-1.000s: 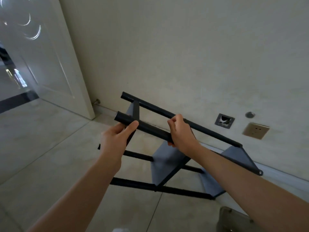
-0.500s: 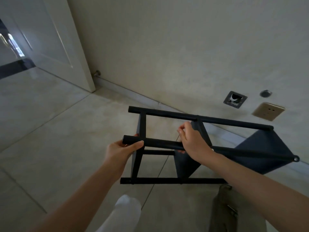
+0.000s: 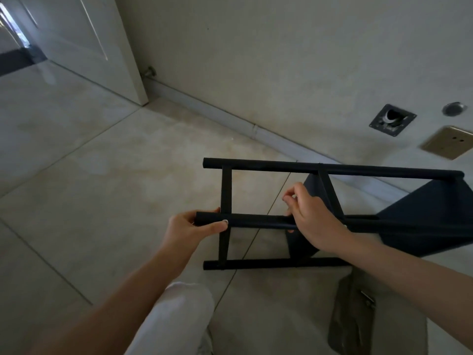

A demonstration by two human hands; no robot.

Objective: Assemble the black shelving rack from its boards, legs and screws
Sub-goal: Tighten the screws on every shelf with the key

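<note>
Black rack (image 3: 332, 172) lies sideways above the tiled floor (image 3: 102, 188) near a wall socket (image 3: 449, 146), both hands (image 3: 194, 228) gripping one leg (image 3: 258, 222).

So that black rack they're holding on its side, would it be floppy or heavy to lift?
Probably stiff: the rack keeps its square shape though the left hand and right hand grip only one leg. Likely fairly light, since it looks held with no strain. Its round legs might roll or slip on the smooth floor.

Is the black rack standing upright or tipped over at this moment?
Tipped on its side: the rack's legs run level, held above the floor by the left hand and right hand.
</note>
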